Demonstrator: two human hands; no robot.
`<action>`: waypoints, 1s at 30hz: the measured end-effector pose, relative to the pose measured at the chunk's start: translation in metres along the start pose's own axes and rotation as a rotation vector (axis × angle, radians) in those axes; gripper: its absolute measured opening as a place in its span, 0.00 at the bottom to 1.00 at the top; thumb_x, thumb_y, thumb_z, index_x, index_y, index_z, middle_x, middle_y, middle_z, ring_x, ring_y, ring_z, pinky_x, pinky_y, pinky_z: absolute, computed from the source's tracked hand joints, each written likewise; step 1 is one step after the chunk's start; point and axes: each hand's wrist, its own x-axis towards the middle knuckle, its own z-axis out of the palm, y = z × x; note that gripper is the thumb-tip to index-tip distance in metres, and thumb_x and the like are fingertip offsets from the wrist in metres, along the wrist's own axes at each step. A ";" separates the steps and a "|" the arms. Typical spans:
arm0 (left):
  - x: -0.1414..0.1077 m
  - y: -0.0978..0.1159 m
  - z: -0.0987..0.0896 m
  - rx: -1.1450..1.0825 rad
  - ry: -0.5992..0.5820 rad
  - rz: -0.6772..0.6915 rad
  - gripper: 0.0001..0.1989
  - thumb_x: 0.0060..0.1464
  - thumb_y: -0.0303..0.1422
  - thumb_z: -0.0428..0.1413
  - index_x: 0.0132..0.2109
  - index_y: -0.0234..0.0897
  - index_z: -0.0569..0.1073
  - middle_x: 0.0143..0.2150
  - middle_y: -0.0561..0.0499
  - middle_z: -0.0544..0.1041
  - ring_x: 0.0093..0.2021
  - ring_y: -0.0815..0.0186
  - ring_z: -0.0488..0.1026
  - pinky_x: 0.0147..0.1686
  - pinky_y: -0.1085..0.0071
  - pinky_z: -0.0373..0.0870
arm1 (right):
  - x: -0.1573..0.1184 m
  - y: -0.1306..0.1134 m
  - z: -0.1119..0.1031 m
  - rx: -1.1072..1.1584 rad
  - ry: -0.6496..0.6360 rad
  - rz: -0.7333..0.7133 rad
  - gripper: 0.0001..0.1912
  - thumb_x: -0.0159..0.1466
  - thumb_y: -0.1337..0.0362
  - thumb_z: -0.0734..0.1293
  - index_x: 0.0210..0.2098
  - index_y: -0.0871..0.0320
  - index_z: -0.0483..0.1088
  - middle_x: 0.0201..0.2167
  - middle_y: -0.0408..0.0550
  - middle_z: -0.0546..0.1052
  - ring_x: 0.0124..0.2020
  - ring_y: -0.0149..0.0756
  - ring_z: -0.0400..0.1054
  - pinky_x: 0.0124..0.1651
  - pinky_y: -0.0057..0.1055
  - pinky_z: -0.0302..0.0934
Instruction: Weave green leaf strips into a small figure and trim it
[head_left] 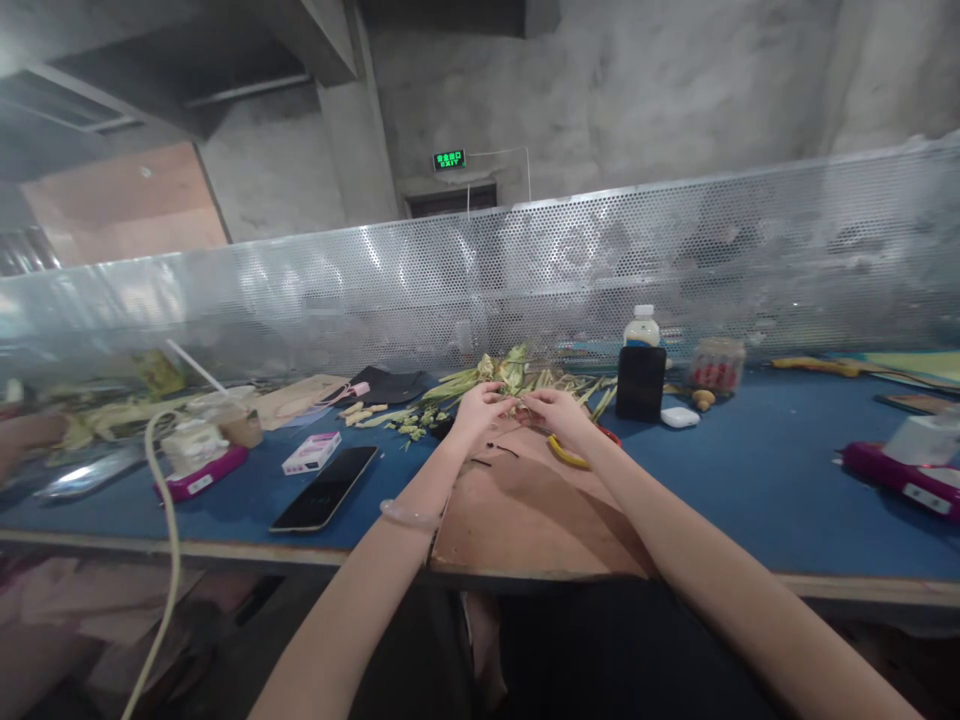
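Both my hands are raised over the far end of a brown board (517, 510), close together. My left hand (480, 408) and my right hand (556, 412) have their fingers pinched around something small between them, too small to make out. Just behind the fingers lies a heap of green and pale plant stems and leaves (514, 368). Small black pieces (508, 452) are on the board below my hands. A yellow-handled tool (568, 455) lies beside my right wrist, partly hidden by it.
Left on the blue table (720, 480) are a dark phone (326, 490), a pink-white box (312, 453) and a cup (238, 415). A black upright case (641, 383), white earphone case (679, 418) and jar (718, 365) are right. Another person's hand (34, 432) shows far left.
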 end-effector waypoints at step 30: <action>-0.009 0.015 -0.004 -0.321 -0.179 -0.128 0.16 0.36 0.28 0.63 0.37 0.29 0.74 0.28 0.51 0.74 0.25 0.76 0.66 0.28 0.76 0.60 | -0.009 -0.020 0.004 -0.313 -0.190 -0.235 0.17 0.51 0.61 0.68 0.41 0.56 0.72 0.34 0.44 0.76 0.33 0.33 0.68 0.38 0.29 0.62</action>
